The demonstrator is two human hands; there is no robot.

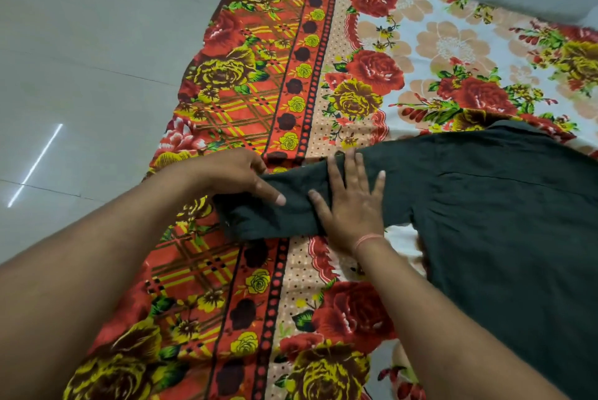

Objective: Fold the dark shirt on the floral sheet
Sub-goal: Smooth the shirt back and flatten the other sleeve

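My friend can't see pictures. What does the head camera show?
A right hand presses flat on the sleeve of a dark shirt while the left hand grips the sleeve's end. It lies on a floral sheet on the floor.

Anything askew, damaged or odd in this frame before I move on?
Nothing serious. The dark shirt lies flat on the floral sheet. Only its sleeve end is bunched where the left hand holds it and the right hand presses flat. The sheet's edge ripples slightly.
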